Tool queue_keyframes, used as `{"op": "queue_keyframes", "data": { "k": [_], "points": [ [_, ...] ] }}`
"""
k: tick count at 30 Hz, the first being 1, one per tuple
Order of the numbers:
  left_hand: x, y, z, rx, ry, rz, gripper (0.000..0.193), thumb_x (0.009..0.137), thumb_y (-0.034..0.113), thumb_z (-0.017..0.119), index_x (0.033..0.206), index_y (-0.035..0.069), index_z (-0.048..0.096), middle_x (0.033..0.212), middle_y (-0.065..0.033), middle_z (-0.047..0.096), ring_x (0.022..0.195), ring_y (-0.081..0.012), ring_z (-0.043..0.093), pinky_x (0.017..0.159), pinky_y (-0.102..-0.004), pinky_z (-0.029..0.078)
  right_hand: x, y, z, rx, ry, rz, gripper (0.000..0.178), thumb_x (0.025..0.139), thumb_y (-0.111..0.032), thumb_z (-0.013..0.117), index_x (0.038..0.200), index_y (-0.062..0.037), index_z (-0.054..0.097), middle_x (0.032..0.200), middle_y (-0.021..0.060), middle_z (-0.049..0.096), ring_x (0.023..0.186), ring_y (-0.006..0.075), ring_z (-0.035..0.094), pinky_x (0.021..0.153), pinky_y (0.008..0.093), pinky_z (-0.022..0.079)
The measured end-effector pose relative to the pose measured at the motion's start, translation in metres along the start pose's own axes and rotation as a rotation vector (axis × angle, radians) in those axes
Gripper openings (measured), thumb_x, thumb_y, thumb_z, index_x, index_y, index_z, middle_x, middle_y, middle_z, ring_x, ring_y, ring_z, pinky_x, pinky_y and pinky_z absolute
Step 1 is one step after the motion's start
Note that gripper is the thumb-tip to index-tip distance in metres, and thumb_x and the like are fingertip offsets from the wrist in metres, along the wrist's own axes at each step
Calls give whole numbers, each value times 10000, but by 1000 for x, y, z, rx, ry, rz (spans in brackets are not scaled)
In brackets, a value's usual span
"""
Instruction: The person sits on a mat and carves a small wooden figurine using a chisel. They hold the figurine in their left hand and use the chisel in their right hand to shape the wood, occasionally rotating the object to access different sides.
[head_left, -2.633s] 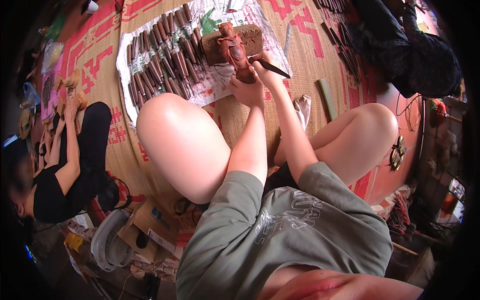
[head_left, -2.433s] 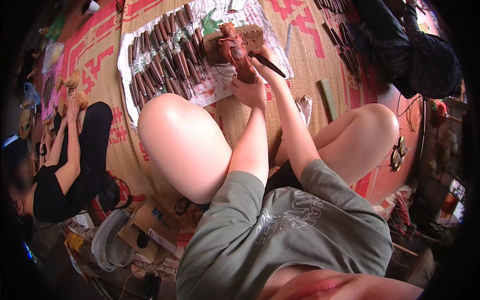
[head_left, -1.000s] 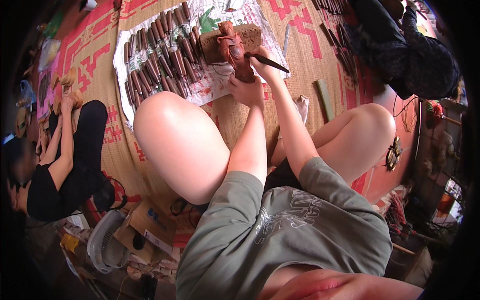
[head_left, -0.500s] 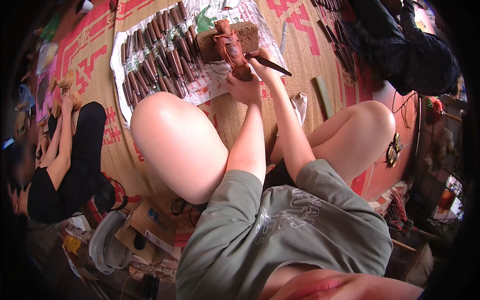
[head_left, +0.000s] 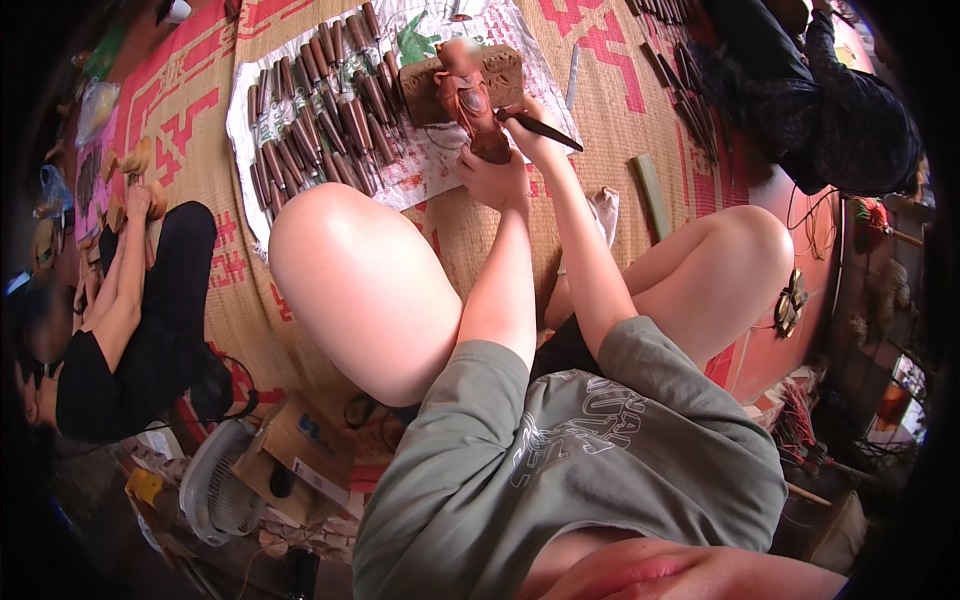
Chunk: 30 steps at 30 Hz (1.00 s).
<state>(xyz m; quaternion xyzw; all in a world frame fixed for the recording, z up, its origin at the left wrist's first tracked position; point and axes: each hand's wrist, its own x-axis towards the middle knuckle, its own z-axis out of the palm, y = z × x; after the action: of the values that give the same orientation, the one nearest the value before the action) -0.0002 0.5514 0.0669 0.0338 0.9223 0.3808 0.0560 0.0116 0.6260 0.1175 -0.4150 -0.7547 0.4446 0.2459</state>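
Observation:
A reddish-brown carved wooden figurine (head_left: 478, 105) leans against a brown carved block (head_left: 425, 95) on a white printed sheet. My left hand (head_left: 492, 182) is closed around its lower end. Held in my right hand (head_left: 536, 132) is a carving tool (head_left: 552, 134); its dark handle sticks out to the right, and its working end is by the figurine's right side. I cannot make out the tip. Left of the block, many wood-handled carving chisels (head_left: 320, 110) lie in rows on the sheet (head_left: 425, 175).
A greenish bar (head_left: 650, 195) and a pale cloth (head_left: 605, 212) lie on the woven mat (head_left: 600, 150) at right. More chisels (head_left: 685, 100) lie near a person in dark clothes (head_left: 840, 120). Another person (head_left: 130, 320) handles wooden pieces at left. A fan (head_left: 220, 485) and cardboard box (head_left: 300, 460) stand low left.
The figurine's upper end has shifted slightly right and is turned or tilted a little differently. Both hands keep their holds. The whole view has moved slightly.

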Motion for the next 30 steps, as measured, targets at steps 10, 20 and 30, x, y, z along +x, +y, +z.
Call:
{"op": "queue_keyframes", "data": {
  "k": [10, 20, 30],
  "points": [
    [-5, 2, 0, -35, 73, 63, 638, 608, 264, 723, 1138, 51, 436, 1092, -169, 474, 1016, -371, 508, 804, -482, 469, -4, 3, 3, 45, 31, 43, 110, 728, -89, 600, 818, -27, 608, 637, 135, 626, 578, 216, 615, 565, 329, 479],
    [1, -6, 7, 16, 87, 58, 798, 576, 433, 777, 1175, 31, 438, 1130, -159, 472, 1043, -346, 514, 807, -448, 472, 0, -5, 7, 55, 49, -8, 130, 731, -79, 598, 845, -16, 595, 628, 117, 620, 585, 211, 621, 577, 310, 485],
    [-1, 1, 2, 12, 53, 61, 753, 594, 392, 758, 1172, 34, 433, 1107, -167, 478, 1014, -353, 521, 798, -452, 479, -2, 0, 2, 42, 29, 8, 89, 730, -71, 584, 798, -17, 603, 630, 149, 619, 581, 241, 620, 564, 330, 482]
  ]
}}
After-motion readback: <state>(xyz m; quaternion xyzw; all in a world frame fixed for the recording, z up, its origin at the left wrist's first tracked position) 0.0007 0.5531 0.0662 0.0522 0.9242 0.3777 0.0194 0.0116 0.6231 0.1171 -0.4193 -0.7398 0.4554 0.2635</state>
